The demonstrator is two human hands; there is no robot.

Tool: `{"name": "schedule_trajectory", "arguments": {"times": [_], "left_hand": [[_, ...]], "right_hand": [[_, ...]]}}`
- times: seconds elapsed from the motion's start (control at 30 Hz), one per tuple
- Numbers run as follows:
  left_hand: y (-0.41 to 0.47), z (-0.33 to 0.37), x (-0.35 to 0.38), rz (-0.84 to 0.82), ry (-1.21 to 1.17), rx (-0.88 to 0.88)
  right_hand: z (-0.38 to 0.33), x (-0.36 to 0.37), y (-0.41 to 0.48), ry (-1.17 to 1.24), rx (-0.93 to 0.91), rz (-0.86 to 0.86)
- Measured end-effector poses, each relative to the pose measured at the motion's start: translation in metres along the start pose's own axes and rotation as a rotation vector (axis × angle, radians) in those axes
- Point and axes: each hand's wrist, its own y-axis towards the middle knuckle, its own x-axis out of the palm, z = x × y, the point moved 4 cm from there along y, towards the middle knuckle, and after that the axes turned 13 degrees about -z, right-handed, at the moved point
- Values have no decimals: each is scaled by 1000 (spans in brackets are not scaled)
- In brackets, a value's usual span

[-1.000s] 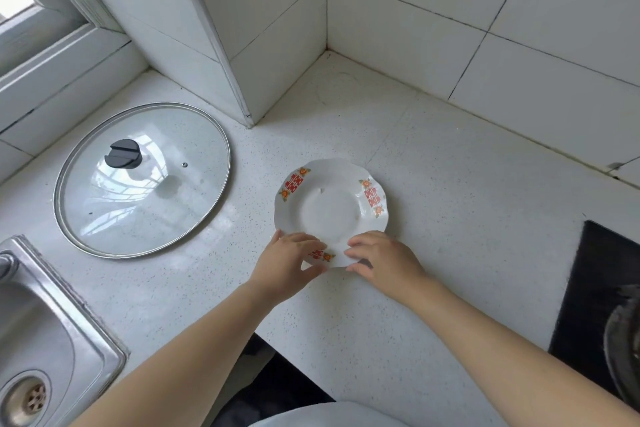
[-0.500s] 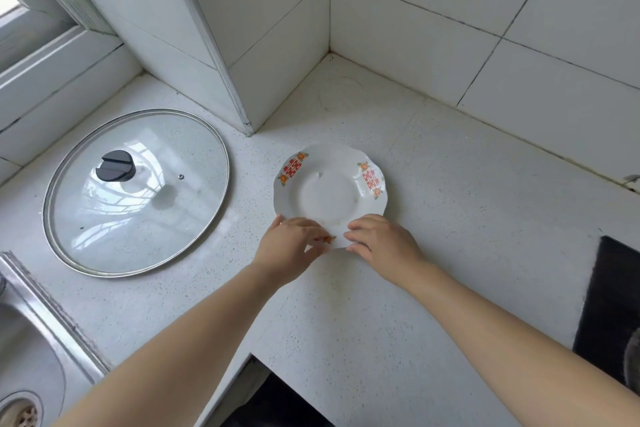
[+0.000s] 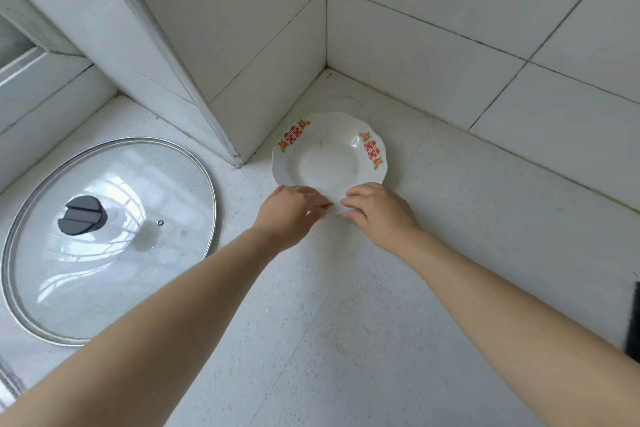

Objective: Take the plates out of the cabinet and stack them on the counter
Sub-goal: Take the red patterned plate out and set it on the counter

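Observation:
A white plate point(image 3: 329, 156) with a wavy rim and red-and-orange prints lies flat on the speckled white counter point(image 3: 346, 305), close to the tiled corner. My left hand point(image 3: 291, 210) grips its near rim from the left, fingers curled over the edge. My right hand point(image 3: 377, 210) grips the same near rim from the right. The two hands almost touch and hide the plate's near edge. No cabinet and no other plate are in view.
A glass pot lid point(image 3: 104, 236) with a black knob lies on the counter to the left. A tiled pillar point(image 3: 194, 55) juts out just left of the plate. Tiled walls point(image 3: 485, 45) close the corner behind. A black stove edge point(image 3: 633, 319) shows at far right.
Both hands have slid the plate away from me, deeper toward the wall corner beside the pillar. The view has shifted, so the sink has dropped out of sight.

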Motion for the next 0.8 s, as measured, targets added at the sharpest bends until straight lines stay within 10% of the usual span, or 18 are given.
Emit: {"name": "schedule_trajectory", "arguments": {"times": [0.8], "left_hand": [[39, 0, -41, -241, 178, -95]], "right_hand": [[15, -33, 19, -1, 45, -27]]}}
